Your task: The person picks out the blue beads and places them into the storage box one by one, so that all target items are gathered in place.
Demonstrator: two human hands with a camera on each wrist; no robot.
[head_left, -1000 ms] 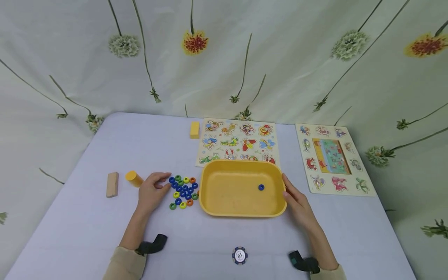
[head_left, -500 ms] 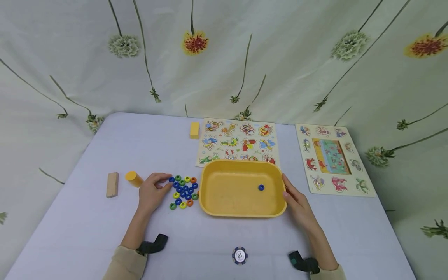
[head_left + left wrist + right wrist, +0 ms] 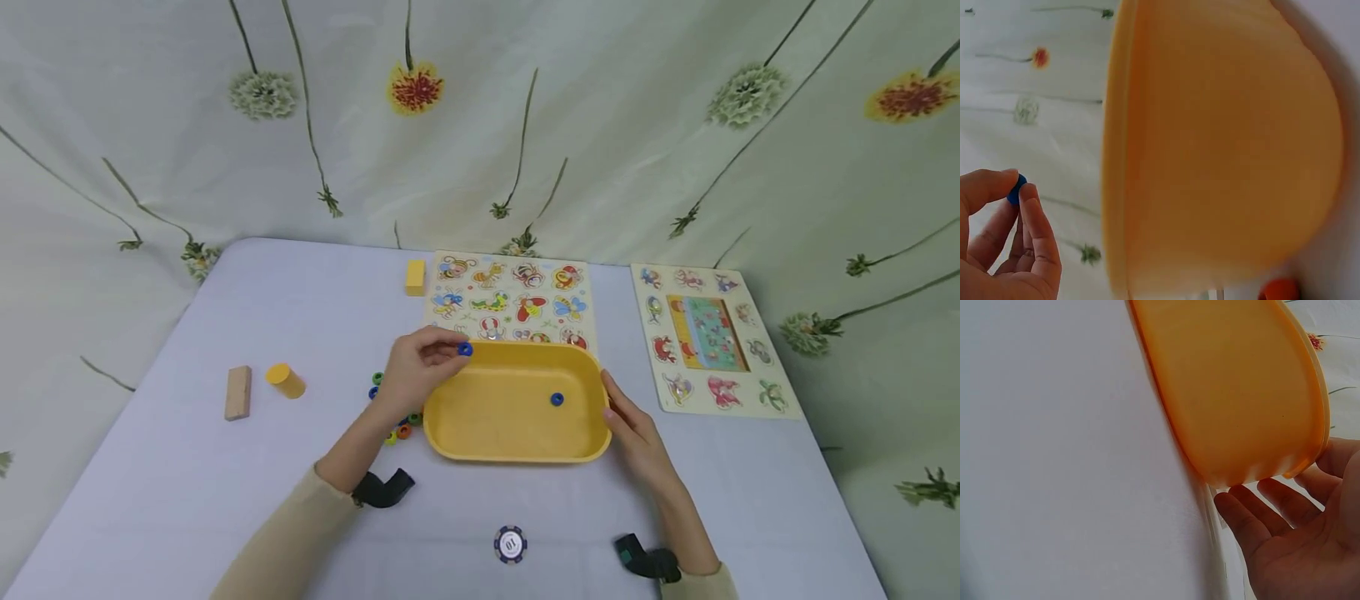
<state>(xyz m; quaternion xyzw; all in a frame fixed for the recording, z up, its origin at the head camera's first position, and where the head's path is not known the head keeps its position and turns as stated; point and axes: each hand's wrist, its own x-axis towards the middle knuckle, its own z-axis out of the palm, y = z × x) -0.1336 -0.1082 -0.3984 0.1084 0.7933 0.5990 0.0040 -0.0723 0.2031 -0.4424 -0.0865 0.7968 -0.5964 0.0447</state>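
Note:
A small blue bead (image 3: 465, 349) with a hole is pinched between the thumb and fingertips of my left hand (image 3: 422, 371). That hand is over the left rim of a yellow tray (image 3: 517, 460). In the left wrist view the bead (image 3: 1016, 189) shows beside the tray wall (image 3: 1229, 156). One blue bead (image 3: 557, 399) lies inside the tray, right of its middle. My right hand (image 3: 637, 442) holds the tray's right end, its thumb at the rim and fingers against the outer wall, as the right wrist view shows. My left hand and forearm partly hide the pile of coloured beads (image 3: 404, 432).
A wooden block (image 3: 238, 392) and a yellow cylinder (image 3: 286, 381) stand at the left. A yellow block (image 3: 416, 277) is beside an insect puzzle board (image 3: 510, 292) behind the tray. A sea-animal puzzle board (image 3: 716, 392) lies right. A poker chip (image 3: 511, 545) is in front.
My left hand has lifted a blue bead from the pile and carried it rightward to above the tray's left rim. The right hand and the tray keep their places.

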